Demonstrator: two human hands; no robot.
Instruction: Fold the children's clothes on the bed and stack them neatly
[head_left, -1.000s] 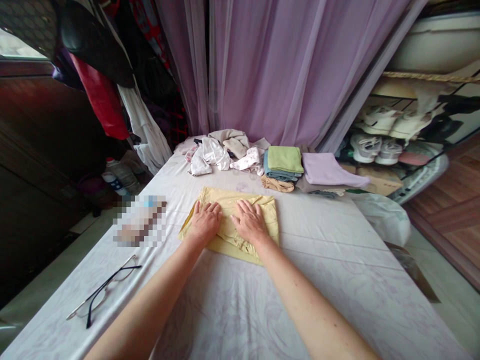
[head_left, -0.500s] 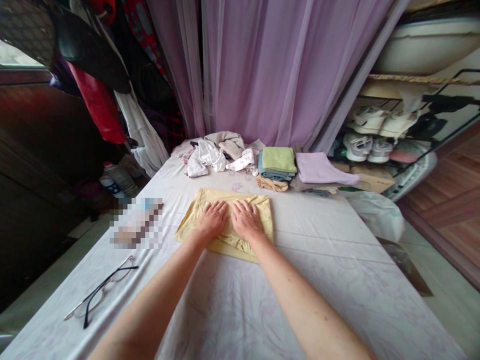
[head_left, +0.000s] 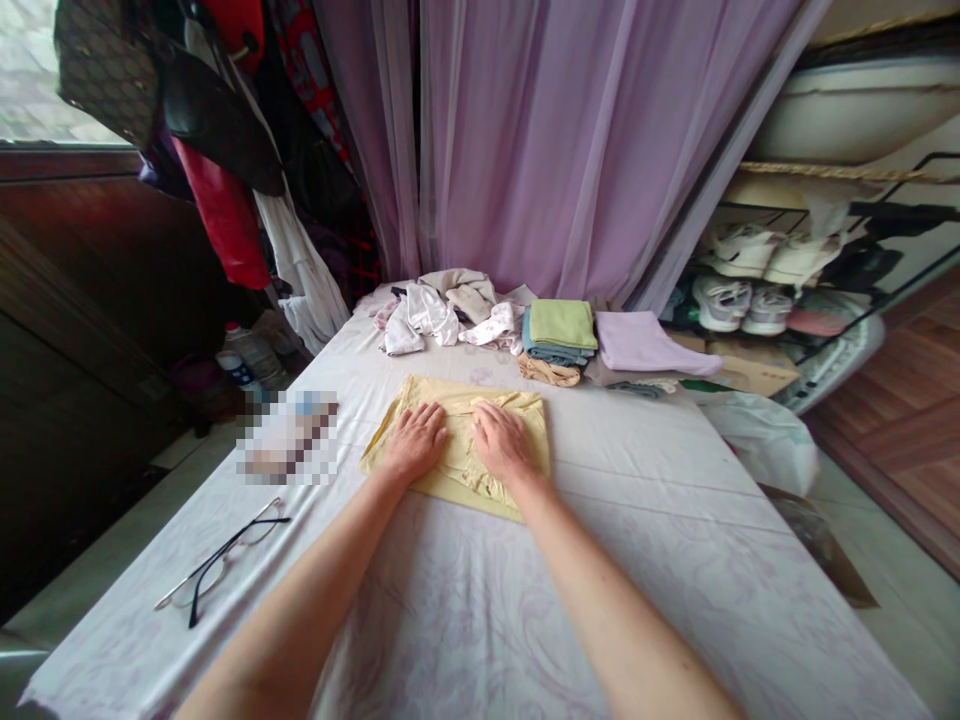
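Note:
A yellow cloth garment, folded into a rough rectangle with wrinkles on top, lies on the bed in front of me. My left hand rests flat on its left half, fingers stretched out. On the right half is my right hand, with its fingers bent and drawn together on the fabric, seemingly gripping a bit of it. Its fingertips are partly hidden.
Beyond lie a heap of crumpled clothes, a folded stack topped by a green cloth and a lilac cloth. Eyeglasses and a blurred-out item are at left. Shoes sit on a rack at right.
My hands have moved slightly apart on the yellow garment. The right fingers, flatter before, are now more bent. The whole view has shifted a little.

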